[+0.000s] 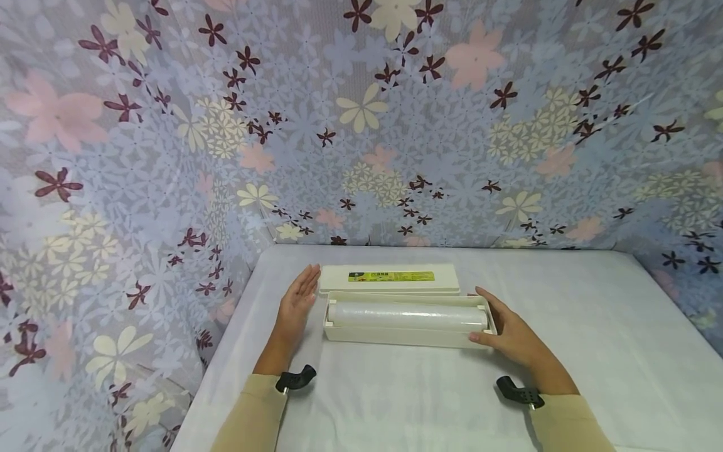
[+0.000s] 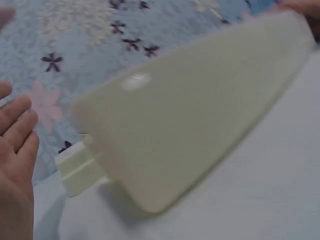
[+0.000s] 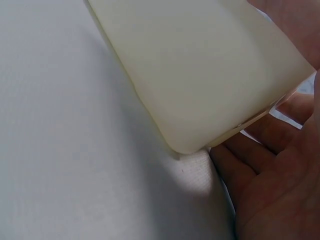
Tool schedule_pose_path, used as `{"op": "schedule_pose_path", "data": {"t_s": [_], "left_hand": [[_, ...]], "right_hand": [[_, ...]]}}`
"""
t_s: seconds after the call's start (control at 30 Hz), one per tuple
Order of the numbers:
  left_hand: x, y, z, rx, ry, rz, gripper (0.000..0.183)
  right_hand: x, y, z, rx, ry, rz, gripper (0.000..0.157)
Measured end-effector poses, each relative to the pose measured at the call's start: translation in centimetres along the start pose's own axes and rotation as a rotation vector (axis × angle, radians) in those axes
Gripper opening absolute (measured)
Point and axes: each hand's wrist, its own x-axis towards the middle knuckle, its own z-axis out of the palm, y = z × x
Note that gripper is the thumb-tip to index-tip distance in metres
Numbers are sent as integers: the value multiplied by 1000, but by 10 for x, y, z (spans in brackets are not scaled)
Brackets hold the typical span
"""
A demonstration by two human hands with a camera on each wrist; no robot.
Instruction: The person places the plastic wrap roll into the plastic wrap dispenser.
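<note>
A long off-white box point(image 1: 395, 338) lies lengthwise with its open side up, and a roll of clear cling film point(image 1: 407, 316) sits inside. My right hand point(image 1: 511, 333) grips the box's right end, thumb at the front and fingers behind. In the right wrist view, the fingers point(image 3: 260, 130) reach round the end of the box point(image 3: 200, 70). Behind the box lies its off-white lid point(image 1: 390, 288) with a yellow-green label point(image 1: 390, 276). My left hand point(image 1: 295, 307) is beside the lid's left end, fingers extended, holding nothing; whether it touches the lid I cannot tell.
A pale cloth point(image 1: 407, 395) covers the table under everything. Flowered fabric point(image 1: 361, 157) hangs behind the table's back edge and along its left side. Black wrist mounts point(image 1: 296, 378) sit at both cuffs.
</note>
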Motion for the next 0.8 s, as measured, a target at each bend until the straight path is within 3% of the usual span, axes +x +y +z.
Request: {"op": "schedule_pose_path", "data": {"t_s": [0.13, 0.3, 0.43, 0.6, 0.67, 0.8], "left_hand": [[14, -1, -13, 98, 49, -106, 65], [32, -3, -30, 286, 28, -230, 83], [46, -7, -40, 526, -41, -332, 87], [63, -18, -44, 806, -232, -427, 105], [69, -23, -43, 863, -286, -434, 112], [78, -31, -38, 931, -304, -449, 118]], "right_hand": [[0, 1, -1, 1, 1, -2, 106], [1, 2, 0, 35, -11, -11, 106], [1, 1, 0, 32, -24, 1, 107], [-1, 0, -2, 20, -9, 4, 108], [-1, 1, -1, 20, -6, 3, 108], [-2, 3, -1, 15, -6, 8, 108]]}}
